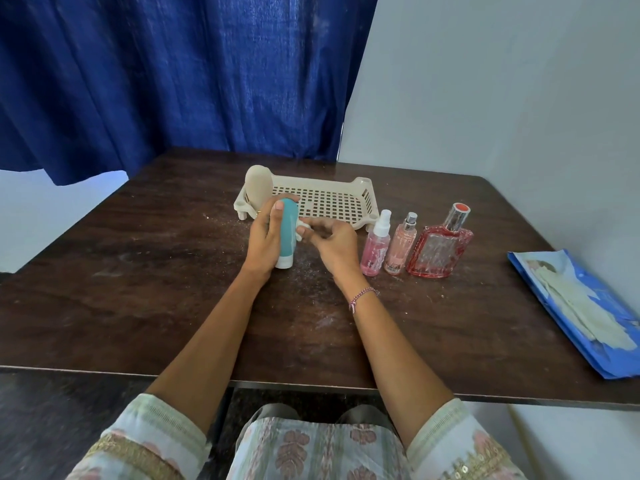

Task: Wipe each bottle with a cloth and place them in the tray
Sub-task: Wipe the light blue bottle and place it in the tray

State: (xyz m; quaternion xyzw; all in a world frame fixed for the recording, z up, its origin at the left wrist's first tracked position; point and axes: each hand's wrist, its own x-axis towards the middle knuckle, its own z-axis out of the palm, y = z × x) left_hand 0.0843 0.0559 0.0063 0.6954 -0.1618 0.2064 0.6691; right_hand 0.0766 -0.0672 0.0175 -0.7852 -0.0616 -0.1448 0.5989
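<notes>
Hidden or unclear:
- The cream bottle (pixel 258 183) stands in the left end of the tray (pixel 332 202). Its base is behind the tray wall.
- My left hand (pixel 265 237) wraps its fingers round the teal bottle (pixel 288 226) and covers much of the bottle's left side.
- Only a small white scrap of the cloth (pixel 302 226) shows, between the teal bottle and my right hand (pixel 332 242). The rest is out of sight.
- My right hand has its fingers curled, with thumb and forefinger pinching that scrap at the bottle's right side.
- The blue packet (pixel 568 306) at far right is cut off by the frame edge.

Orientation:
- The teal bottle is upright, its long axis near vertical with a slight lean.
- Its white cap (pixel 284 262) points down. I cannot tell whether the cap is on the counter (pixel 138 271) or just above it.
- The bottle sits just in front of the tray's near-left corner.

Edges and room:
- The tray's grid floor shows from the cream bottle across to its right wall.
- The pink spray bottle (pixel 375 244), slim pink bottle (pixel 400 245) and red flat bottle (pixel 440 247) stand upright in a close row just right of my right hand.
- The spray bottle is just in front of the tray's near-right corner.
- The counter's near edge runs under my forearms, and its far edge meets the blue curtain (pixel 173 81).
</notes>
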